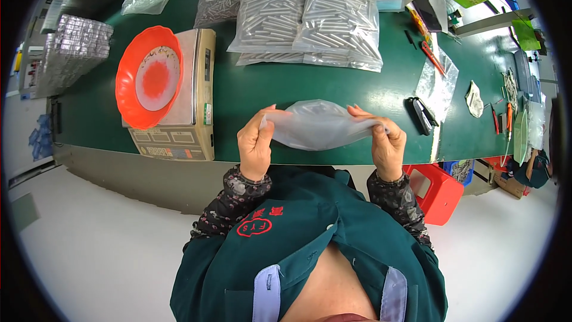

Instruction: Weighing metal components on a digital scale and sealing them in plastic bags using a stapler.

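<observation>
At frame centre I see my left hand (256, 143) and right hand (386, 143) pinching the limp, light, slippery clear bag (319, 124) by its end corners, the best hold.

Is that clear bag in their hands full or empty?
Empty: the bag hangs limp and see-through between left hand and right hand.

Single head-worn fisheye, looking steeply down, close over green workbench (268, 92), edges perhaps warped

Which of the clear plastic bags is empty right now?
The clear bag stretched between the left hand and right hand; the bags of metal pins on the table are full.
</observation>
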Motion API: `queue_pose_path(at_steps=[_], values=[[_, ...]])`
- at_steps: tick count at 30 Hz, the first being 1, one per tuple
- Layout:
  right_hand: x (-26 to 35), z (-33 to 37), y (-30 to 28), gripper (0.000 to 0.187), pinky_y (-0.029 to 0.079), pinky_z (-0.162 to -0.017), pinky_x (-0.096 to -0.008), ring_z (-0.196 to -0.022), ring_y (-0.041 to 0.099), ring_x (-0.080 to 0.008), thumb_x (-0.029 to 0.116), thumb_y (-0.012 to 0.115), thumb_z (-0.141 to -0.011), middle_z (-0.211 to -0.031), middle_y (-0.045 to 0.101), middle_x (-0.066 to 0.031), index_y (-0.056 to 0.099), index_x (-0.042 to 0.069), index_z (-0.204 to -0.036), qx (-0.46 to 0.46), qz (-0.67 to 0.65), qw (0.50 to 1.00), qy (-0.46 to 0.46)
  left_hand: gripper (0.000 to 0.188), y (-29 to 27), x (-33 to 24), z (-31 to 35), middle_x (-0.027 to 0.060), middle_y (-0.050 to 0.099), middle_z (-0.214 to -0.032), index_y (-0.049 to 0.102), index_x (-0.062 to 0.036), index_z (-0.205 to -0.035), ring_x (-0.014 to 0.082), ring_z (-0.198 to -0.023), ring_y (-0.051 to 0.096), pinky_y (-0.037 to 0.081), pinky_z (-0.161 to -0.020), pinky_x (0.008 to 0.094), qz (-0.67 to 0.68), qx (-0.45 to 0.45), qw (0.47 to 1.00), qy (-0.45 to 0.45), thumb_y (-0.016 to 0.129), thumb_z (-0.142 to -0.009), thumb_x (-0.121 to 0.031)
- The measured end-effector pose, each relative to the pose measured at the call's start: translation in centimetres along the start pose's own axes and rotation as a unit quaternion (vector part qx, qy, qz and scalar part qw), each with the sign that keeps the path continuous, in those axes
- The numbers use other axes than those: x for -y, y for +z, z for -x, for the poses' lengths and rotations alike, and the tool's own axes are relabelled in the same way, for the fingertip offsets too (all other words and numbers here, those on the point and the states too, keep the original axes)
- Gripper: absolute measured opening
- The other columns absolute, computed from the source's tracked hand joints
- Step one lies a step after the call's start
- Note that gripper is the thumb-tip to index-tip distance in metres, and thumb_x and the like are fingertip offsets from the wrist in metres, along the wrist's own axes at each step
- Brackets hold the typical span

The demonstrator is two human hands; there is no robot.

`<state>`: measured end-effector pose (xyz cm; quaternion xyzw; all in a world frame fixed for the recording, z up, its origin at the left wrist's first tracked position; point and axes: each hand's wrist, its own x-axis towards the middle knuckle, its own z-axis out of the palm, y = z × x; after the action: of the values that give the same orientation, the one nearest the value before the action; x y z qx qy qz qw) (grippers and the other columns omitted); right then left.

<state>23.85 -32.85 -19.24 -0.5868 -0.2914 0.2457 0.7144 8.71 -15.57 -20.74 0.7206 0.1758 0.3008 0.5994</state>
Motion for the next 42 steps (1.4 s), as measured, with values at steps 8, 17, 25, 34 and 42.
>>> queue_pose_path(at_steps=[8,17,25,34,42], values=[[-1.3,-0.6,2.2,0.013,0.035,-0.050,-0.0188,-0.055,0.040,-0.0055,0.007,0.046,-0.088,-0.062,0.051,-0.0004,0.055,-0.001,-0.089,-0.167,0.236,0.957,-0.033,0.016,1.5,2.0,0.0,0.0138,0.058,-0.081,0.054,0.0045,-0.090,0.0283,-0.076,0.056,0.046,-0.067,0.0339,-0.238,-0.164,0.955,0.066,0.048,-0.085,-0.010],[-5.0,-1.6,1.8,0.013,0.037,-0.048,-0.0275,-0.048,0.039,-0.0180,0.012,0.049,-0.087,-0.059,0.047,-0.0145,0.054,0.001,-0.084,-0.188,0.359,0.913,0.033,0.033,1.8,3.8,-1.9,0.0179,0.050,-0.058,0.049,-0.0002,-0.069,0.0366,-0.055,0.050,0.039,-0.049,0.0415,-0.293,-0.059,0.948,-0.111,0.043,-0.088,-0.026],[-9.0,-1.5,-0.9,0.028,0.040,-0.056,-0.0269,-0.055,0.044,-0.0110,0.023,0.048,-0.087,-0.057,0.050,-0.0098,0.056,-0.003,-0.083,-0.073,0.164,0.927,0.328,0.038,1.7,5.2,-1.9,0.0181,0.053,-0.062,0.051,-0.0008,-0.069,0.0377,-0.060,0.051,0.039,-0.054,0.0433,-0.270,0.047,0.935,-0.227,0.039,-0.089,-0.031],[-8.7,-1.5,-0.1,0.030,0.041,-0.057,-0.0293,-0.055,0.042,-0.0121,0.026,0.048,-0.087,-0.060,0.053,-0.0124,0.056,-0.003,-0.083,-0.096,0.210,0.932,0.280,0.036,1.9,5.4,-1.6,0.0203,0.052,-0.064,0.051,0.0003,-0.072,0.0391,-0.063,0.051,0.040,-0.055,0.0417,-0.247,0.040,0.941,-0.228,0.040,-0.089,-0.029],[-9.6,-0.9,-1.1,0.029,0.041,-0.060,-0.0239,-0.063,0.046,-0.0065,0.023,0.049,-0.087,-0.067,0.057,-0.0041,0.058,-0.004,-0.090,-0.162,0.105,0.956,0.223,0.037,1.9,4.6,-1.6,0.0185,0.052,-0.066,0.051,0.0012,-0.077,0.0363,-0.061,0.050,0.040,-0.055,0.0385,-0.191,-0.080,0.969,-0.133,0.039,-0.090,-0.031]])
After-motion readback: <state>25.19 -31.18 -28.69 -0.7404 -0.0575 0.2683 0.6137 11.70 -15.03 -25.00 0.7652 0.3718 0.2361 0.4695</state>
